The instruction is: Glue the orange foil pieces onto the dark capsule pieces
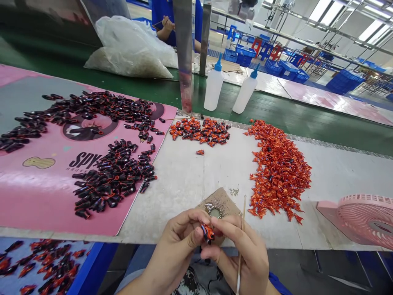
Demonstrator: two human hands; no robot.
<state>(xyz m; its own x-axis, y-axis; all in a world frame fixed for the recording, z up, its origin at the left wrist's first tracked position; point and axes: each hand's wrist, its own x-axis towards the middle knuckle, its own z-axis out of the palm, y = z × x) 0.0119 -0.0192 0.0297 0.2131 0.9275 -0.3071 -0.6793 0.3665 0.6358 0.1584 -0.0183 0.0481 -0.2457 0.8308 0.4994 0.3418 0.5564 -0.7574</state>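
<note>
So this is a big factory-looking room with stacks of blue plastic crates (244, 55) way in the back, and someone in a blue sleeve (166, 28) sits past a bulging white plastic sack (129, 49). Up front there's a long desk (344, 176) with two white squeeze bottles (213, 88) with blue nozzles standing past its far edge. A pink printed mat (37, 192) covers the left side, holding two big scattered piles of dark shiny pieces (113, 176). To the right, there's a huge heap of red-orange foil bits (278, 170), plus a smaller cluster of orange-and-black pieces (199, 131) near the back edge. A pink desk fan (365, 219) sits at the right, and a blue tray (98, 254) of mixed pieces is down at the lower left. Right at the desk's near edge is a scrap of cardboard (227, 205) with glitter and a small round metal dish (214, 212) on it. Just above that edge, the left hand (172, 250) and right hand (242, 254) pinch a little red-and-black piece (208, 232) between them, with a thin wooden stick (242, 233) held upright in the right one.
</note>
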